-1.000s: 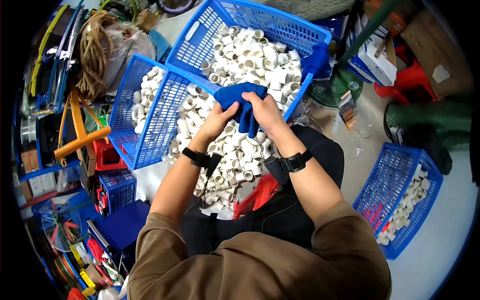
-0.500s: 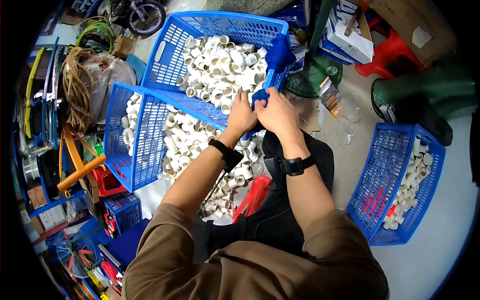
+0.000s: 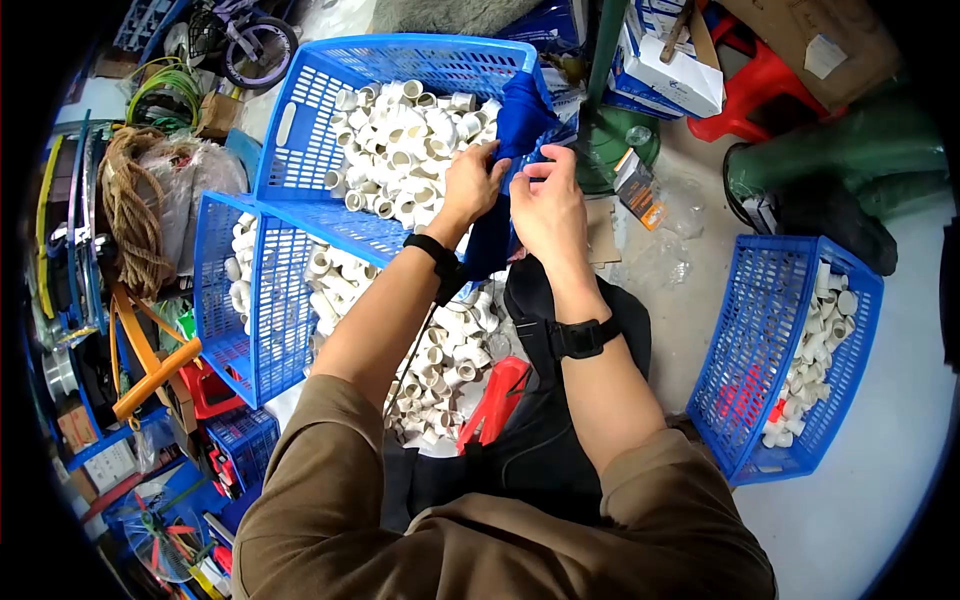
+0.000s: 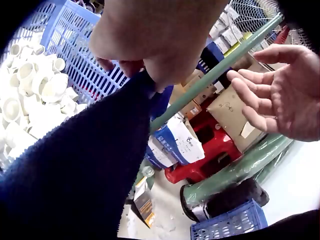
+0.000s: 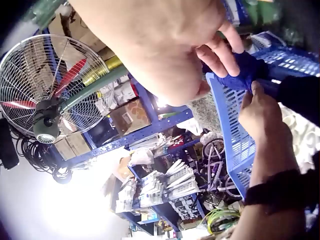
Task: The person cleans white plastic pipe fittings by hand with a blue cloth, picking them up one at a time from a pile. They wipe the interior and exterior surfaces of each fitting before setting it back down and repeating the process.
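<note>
A dark blue cloth (image 3: 490, 240) hangs over the right rim of the large blue basket (image 3: 290, 165), which holds many white pipe fittings (image 3: 400, 140). My left hand (image 3: 472, 188) pinches the cloth at that rim; in the right wrist view the left thumb (image 5: 256, 89) presses against the fabric. Just right of the cloth is my right hand (image 3: 550, 215), its fingers loosely bent with nothing between them. The left wrist view shows the right palm (image 4: 295, 95) turned up, apart from the cloth.
More fittings (image 3: 450, 345) lie heaped before my knees, beside a smaller blue basket (image 3: 280, 300). Another blue basket (image 3: 760, 330) with fittings stands at right. A green pole (image 3: 607, 50) rises behind the rim near a red stool (image 3: 745, 105). Shelving clutter fills the left.
Both hands moved from above the fittings to the large basket's right rim. The cloth, first bunched in both hands, now hangs over the rim. My right hand has let go. The head view shifted.
</note>
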{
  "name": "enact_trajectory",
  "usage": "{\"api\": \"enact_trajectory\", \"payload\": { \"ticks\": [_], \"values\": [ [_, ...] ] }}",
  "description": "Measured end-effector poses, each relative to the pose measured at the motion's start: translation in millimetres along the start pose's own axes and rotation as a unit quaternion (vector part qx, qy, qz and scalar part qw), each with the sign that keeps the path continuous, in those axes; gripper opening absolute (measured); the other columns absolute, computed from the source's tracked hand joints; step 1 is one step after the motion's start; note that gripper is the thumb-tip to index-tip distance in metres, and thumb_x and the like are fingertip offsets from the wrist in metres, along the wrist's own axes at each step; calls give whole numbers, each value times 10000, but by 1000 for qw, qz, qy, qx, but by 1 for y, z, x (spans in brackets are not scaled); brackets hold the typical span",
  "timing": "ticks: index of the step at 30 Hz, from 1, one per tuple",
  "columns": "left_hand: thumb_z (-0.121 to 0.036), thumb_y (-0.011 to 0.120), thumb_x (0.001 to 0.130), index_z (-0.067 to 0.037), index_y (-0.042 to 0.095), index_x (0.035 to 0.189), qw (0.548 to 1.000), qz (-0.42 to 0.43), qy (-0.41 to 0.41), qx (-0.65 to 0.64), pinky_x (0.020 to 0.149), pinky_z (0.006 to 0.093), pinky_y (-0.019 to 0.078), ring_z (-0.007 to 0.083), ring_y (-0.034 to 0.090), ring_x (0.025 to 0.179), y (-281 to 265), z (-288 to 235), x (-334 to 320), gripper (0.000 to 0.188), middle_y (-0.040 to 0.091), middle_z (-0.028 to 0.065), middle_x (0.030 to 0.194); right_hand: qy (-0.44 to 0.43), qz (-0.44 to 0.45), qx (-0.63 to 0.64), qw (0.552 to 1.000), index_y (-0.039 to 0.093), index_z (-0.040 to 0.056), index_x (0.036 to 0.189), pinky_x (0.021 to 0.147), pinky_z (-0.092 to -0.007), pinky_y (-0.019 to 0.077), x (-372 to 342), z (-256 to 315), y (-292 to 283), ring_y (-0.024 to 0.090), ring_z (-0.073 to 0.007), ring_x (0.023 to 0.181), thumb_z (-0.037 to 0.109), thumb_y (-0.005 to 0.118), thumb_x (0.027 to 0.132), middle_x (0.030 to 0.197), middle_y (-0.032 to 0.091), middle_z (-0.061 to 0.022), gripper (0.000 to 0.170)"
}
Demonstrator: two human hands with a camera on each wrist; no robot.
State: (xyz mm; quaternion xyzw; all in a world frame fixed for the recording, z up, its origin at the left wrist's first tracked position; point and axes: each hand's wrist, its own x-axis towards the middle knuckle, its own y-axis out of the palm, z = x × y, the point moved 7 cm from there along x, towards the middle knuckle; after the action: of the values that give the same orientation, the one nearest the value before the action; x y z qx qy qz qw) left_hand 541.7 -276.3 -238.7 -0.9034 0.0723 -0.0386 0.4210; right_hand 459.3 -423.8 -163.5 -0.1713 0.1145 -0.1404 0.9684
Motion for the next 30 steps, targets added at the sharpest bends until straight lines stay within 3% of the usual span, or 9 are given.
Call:
{"api": "enact_trajectory", "payload": {
  "ticks": [2,5,8,12,15,19,22,25,30],
  "values": [
    [-253,673,899,-42,723,977,995,-83,41,39,797,473,470,385,593,879,-19,-5,-1,230,632,190,914,5,18,-6,1000,454,-1,1267,872,-468,505,0,1,6,665,-354,996,179,637,887,1094,667,-183,459],
    [-213,593,982,-8,648,996,978,-199,58,-38,810,440,456,376,569,902,-81,-41,-4,213,602,190,909,0,36,-30,999,446,-7,1282,925,-473,488,-3,-2,18,626,-385,1078,156,648,872,1145,639,-216,485],
    [-230,511,1058,-28,586,992,955,-214,81,-191,563,261,371,80,408,639,-146,-69,-26,225,468,-2,683,-54,34,-101,993,384,6,1371,966,-441,489,-8,15,28,581,-395,1166,180,700,848,1330,530,-241,635],
    [-223,475,1071,-52,566,1003,916,-324,170,-162,563,205,238,11,312,651,-261,-121,-105,205,393,-96,725,-203,-45,94,974,188,51,1524,976,-439,502,-21,55,43,559,-427,1182,135,860,744,1390,380,-293,1033],
    [-257,470,1076,-49,575,995,892,-404,159,-127,610,187,258,2,337,694,-333,-123,-171,247,459,-81,782,-290,95,130,943,356,71,1465,994,-408,495,-49,82,79,562,-394,1192,14,778,767,1271,553,-244,817],
    [-295,684,966,-11,593,1012,955,-281,100,-3,646,180,334,25,424,730,-397,-93,-240,302,519,-56,820,-251,219,192,923,475,80,1224,815,-454,532,-104,104,121,666,-402,978,20,651,845,1000,667,-192,422],
    [-161,926,632,-40,607,1077,957,-158,27,243,781,296,489,164,607,807,-419,-85,-271,560,650,62,885,-325,242,202,892,528,67,1072,747,-427,532,-126,121,127,663,-381,895,66,687,810,942,652,-159,306],
    [-174,882,672,-58,581,908,923,-104,-70,364,662,331,467,255,592,703,-437,-45,-310,400,603,72,765,-394,234,118,881,618,56,901,714,-413,532,-151,134,129,657,-355,851,162,718,785,905,656,-127,187],
    [-431,808,718,-82,572,827,858,-54,-227,458,613,455,495,366,656,737,-427,-4,-361,435,655,134,747,-367,264,99,886,679,-4,972,787,-440,525,-177,117,167,653,-392,913,266,597,888,950,681,-187,294]
  ]
}}
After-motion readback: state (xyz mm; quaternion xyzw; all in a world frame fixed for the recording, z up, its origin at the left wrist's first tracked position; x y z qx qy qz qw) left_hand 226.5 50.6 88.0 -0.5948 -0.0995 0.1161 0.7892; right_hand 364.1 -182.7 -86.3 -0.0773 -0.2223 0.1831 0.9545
